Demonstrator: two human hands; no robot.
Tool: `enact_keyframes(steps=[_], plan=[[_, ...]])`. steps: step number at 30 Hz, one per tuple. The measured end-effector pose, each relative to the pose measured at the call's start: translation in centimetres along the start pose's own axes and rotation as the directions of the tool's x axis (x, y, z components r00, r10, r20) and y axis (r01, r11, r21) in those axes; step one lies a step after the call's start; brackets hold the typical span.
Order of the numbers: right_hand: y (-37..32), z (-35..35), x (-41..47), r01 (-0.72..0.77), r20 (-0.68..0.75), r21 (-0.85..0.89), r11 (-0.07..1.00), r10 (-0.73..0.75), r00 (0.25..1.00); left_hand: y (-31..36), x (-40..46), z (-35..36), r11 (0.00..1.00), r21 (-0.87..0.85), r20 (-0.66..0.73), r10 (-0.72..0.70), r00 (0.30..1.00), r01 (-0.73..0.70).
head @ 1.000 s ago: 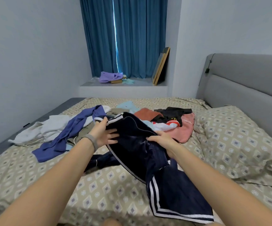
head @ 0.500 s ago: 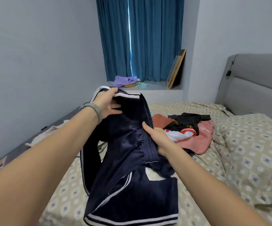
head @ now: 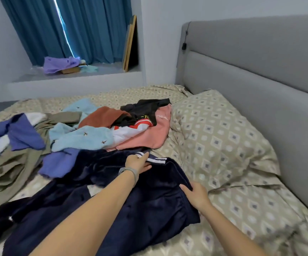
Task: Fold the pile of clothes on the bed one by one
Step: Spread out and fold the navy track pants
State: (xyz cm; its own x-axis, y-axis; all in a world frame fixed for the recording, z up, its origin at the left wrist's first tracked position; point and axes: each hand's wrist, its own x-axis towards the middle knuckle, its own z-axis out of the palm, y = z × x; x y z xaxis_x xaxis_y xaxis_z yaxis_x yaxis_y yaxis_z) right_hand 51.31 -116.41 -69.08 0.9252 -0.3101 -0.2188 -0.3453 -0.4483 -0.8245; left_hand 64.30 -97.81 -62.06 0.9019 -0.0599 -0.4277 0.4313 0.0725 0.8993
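A dark navy velvet garment [head: 149, 209] with white stripes lies spread on the bed [head: 251, 218] in front of me. My left hand [head: 137, 162] grips its far striped edge, thumb on top of the white bands. At the garment's right edge, my right hand [head: 195, 195] pinches the fabric. Behind it sits the pile of clothes [head: 97, 130]: light blue, rust, black, pink, white and red, purple and olive pieces.
A patterned pillow [head: 219, 141] lies at the right against the grey headboard [head: 260, 74]. A window ledge [head: 75, 74] at the back holds a purple cloth [head: 59, 64] and a leaning frame [head: 130, 43], with blue curtains behind.
The navy garment was lifted off the bed in both hands and has now come down spread flat in front of the pile. Both hands still hold its edges.
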Motion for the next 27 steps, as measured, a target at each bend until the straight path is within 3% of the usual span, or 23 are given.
enact_keyframes(steps=[3,5,7,9,12,14,19,22,25,27], plan=[[2.9,-0.1,1.2,-0.050,-0.011,-0.011,0.999,0.050,0.999,-2.0,2.6,2.5,0.990,0.142,0.058,0.011,0.998,-0.019],[4.6,0.4,1.9,-0.074,-0.049,-0.024,0.997,0.073,0.996,-3.4,4.6,3.3,0.923,0.370,0.075,0.086,0.993,-0.108],[6.1,1.1,2.5,-0.113,-0.048,-0.027,0.993,0.112,0.993,-4.7,5.8,3.7,0.748,0.628,0.175,0.133,0.976,-0.215],[7.9,2.1,2.9,-0.149,-0.011,-0.001,0.989,0.149,0.989,-7.7,7.5,3.1,0.510,0.798,0.330,0.076,0.941,-0.321],[10.0,3.4,3.2,-0.154,0.017,0.034,0.987,0.154,0.988,-12.7,9.5,0.5,0.055,0.892,0.452,-0.120,0.884,-0.449],[10.1,4.0,3.3,-0.164,-0.014,0.042,0.986,0.164,0.986,-14.9,10.1,-1.1,-0.081,0.889,0.437,-0.145,0.888,-0.450],[10.3,4.5,3.0,-0.176,-0.098,0.007,0.984,0.176,0.980,-15.6,7.6,-2.0,-0.129,0.859,0.501,0.013,0.865,-0.495],[9.4,5.3,2.1,-0.218,-0.149,-0.176,0.960,0.193,0.970,-16.1,4.5,-5.0,-0.116,0.854,0.513,0.031,0.858,-0.507],[7.3,6.8,0.9,-0.167,-0.305,-0.492,0.855,0.011,0.952,-15.7,0.9,-10.1,-0.052,0.789,0.601,0.272,0.751,-0.612],[5.2,7.8,-0.3,-0.051,-0.271,-0.555,0.830,-0.123,0.955,-15.2,-1.2,-14.2,-0.053,0.793,0.566,0.434,0.701,-0.607]])
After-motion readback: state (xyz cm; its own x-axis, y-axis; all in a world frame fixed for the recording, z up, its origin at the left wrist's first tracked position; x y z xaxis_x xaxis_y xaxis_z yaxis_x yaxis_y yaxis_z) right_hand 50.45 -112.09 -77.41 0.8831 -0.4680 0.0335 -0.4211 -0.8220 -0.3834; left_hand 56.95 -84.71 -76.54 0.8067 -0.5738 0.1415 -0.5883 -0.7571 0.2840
